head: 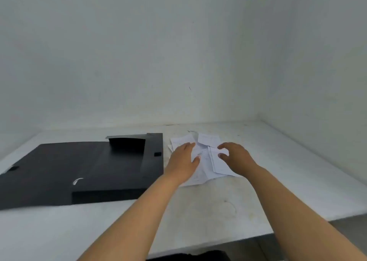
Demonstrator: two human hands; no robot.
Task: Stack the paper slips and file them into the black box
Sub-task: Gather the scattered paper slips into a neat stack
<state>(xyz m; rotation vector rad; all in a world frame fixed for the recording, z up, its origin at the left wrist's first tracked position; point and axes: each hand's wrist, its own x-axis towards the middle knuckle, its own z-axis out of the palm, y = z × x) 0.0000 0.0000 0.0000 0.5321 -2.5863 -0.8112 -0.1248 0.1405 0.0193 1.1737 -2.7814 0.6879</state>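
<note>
Several white paper slips [206, 141] lie in a loose, overlapping heap on the white table, right of centre. My left hand [183, 161] rests flat on the heap's left side, fingers spread, thumb on the paper. My right hand [236, 157] hovers over the right side with fingers curled and apart, touching the top slip; it holds nothing. The black box [79, 171] lies opened flat on the table to the left of the slips, with a raised flap near its back.
The white table [228, 207] sits in a corner, with walls behind and at the right. Its front edge runs across the lower part of the view and drops off at the right. A dark object [190, 256] shows below the table edge.
</note>
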